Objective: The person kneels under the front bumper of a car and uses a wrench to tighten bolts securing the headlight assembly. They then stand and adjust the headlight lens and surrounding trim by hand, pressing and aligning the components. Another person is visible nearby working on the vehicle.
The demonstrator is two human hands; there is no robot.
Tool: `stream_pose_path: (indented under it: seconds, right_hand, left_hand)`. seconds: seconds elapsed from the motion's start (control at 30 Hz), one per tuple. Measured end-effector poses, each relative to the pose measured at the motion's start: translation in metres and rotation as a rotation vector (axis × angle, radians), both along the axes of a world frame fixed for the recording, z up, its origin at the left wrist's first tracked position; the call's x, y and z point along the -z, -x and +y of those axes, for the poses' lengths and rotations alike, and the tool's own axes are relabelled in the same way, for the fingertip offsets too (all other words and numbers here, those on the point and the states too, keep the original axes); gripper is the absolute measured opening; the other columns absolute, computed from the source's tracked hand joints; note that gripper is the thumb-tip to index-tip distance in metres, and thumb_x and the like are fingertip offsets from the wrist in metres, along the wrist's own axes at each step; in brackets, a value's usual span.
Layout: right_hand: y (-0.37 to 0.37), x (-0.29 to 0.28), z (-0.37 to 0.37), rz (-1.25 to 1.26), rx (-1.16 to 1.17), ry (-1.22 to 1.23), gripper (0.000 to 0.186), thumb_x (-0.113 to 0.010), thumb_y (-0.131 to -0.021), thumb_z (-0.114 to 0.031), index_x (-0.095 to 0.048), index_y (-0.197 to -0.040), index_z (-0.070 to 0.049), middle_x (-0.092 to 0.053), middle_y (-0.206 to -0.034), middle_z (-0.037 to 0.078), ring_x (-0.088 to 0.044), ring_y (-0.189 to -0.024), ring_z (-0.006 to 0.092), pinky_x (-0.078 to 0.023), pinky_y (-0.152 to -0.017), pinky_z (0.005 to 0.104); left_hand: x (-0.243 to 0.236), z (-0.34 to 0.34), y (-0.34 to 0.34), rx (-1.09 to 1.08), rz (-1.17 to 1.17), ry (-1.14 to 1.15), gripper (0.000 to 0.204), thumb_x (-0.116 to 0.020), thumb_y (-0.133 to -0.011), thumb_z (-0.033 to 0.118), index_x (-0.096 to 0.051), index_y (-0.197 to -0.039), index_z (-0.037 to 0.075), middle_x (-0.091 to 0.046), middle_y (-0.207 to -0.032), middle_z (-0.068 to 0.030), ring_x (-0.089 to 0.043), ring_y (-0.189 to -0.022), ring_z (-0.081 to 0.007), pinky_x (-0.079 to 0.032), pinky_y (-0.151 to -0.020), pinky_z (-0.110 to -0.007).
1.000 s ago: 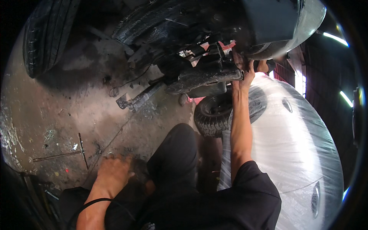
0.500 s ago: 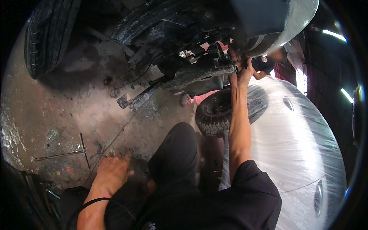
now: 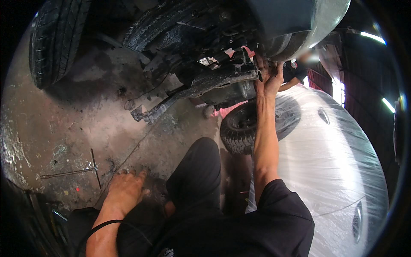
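Note:
My right hand [image 3: 267, 77] is raised under the car's dark bumper [image 3: 282, 23], beside the end of a grimy metal bracket [image 3: 218, 77]; its fingertips are shadowed, and I cannot make out their grip. My left hand [image 3: 126, 188] rests low at the left, palm down, fingers apart and holding nothing visible, beside my dark-trousered leg [image 3: 195, 171]. A black cord lies across my left wrist. Above, the car's sooty underside [image 3: 180, 34] fills the view, with small gaps showing light.
A tire [image 3: 53, 47] stands upper left; a wheel [image 3: 237, 128] sits beside a plastic-covered car [image 3: 329, 158] at right. A cross wrench [image 3: 94, 169] lies on the stained floor [image 3: 51, 124]. A person in dark clothes [image 3: 295, 73] is behind the bumper.
The bumper and my right hand appear shifted slightly left in view. The other person has come more into sight behind them. My left hand stays low in place.

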State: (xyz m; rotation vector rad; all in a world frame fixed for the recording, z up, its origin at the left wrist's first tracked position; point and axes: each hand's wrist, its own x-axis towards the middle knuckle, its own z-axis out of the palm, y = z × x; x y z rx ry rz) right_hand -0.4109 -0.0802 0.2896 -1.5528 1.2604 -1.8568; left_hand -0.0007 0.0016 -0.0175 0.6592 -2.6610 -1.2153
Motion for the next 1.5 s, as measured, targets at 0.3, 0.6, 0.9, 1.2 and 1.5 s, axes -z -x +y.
stream_pose_path:
  seconds: [0.3,0.6,0.9,1.2,1.5]
  right_hand:
    - [0.006,-0.003,0.001,-0.047,-0.033,-0.013,0.06,-0.043,-0.109,-0.048,-0.039,-0.15,-0.004,-0.051,-0.145,0.02,-0.052,-0.134,0.042,-0.036,-0.119,0.0545]
    - [0.004,-0.001,0.002,-0.075,-0.046,-0.007,0.056,-0.04,-0.11,-0.044,-0.039,-0.149,-0.005,-0.049,-0.145,0.023,-0.051,-0.134,0.0434,-0.036,-0.118,0.0554]
    - [-0.004,-0.003,0.0,-0.048,-0.018,-0.013,0.056,-0.04,-0.11,-0.045,-0.039,-0.149,-0.004,-0.05,-0.145,0.025,-0.05,-0.135,0.0457,-0.037,-0.118,0.0576]
    - [0.002,-0.002,0.0,-0.044,-0.016,0.012,0.06,-0.041,-0.11,-0.047,-0.04,-0.15,-0.003,-0.048,-0.148,0.025,-0.049,-0.136,0.0468,-0.037,-0.117,0.0582]
    - [0.006,-0.004,0.0,0.001,-0.055,-0.016,0.061,-0.039,-0.11,-0.046,-0.034,-0.153,-0.002,-0.047,-0.148,0.025,-0.05,-0.134,0.0465,-0.042,-0.114,0.0587]
  left_hand:
    - [0.002,0.0,0.001,-0.009,-0.002,0.006,0.06,-0.078,-0.086,0.032,-0.061,-0.137,0.006,-0.069,-0.115,-0.02,-0.066,-0.108,-0.0388,-0.053,-0.094,-0.046]
    - [0.007,0.0,0.002,-0.017,0.028,0.023,0.06,-0.078,-0.086,0.033,-0.061,-0.137,0.006,-0.069,-0.114,-0.0207,-0.066,-0.107,-0.0394,-0.052,-0.093,-0.048]
    - [0.009,-0.001,0.002,-0.022,0.011,0.009,0.059,-0.078,-0.088,0.034,-0.061,-0.137,0.006,-0.068,-0.116,-0.0206,-0.065,-0.112,-0.0387,-0.051,-0.097,-0.047]
    - [0.01,-0.004,0.001,-0.009,0.0,0.0,0.06,-0.077,-0.088,0.035,-0.06,-0.138,0.006,-0.069,-0.116,-0.0196,-0.065,-0.111,-0.0383,-0.05,-0.098,-0.048]
    - [0.011,-0.006,0.0,-0.003,-0.009,-0.012,0.062,-0.075,-0.089,0.038,-0.059,-0.14,0.007,-0.068,-0.118,-0.0189,-0.064,-0.114,-0.038,-0.049,-0.1,-0.047]
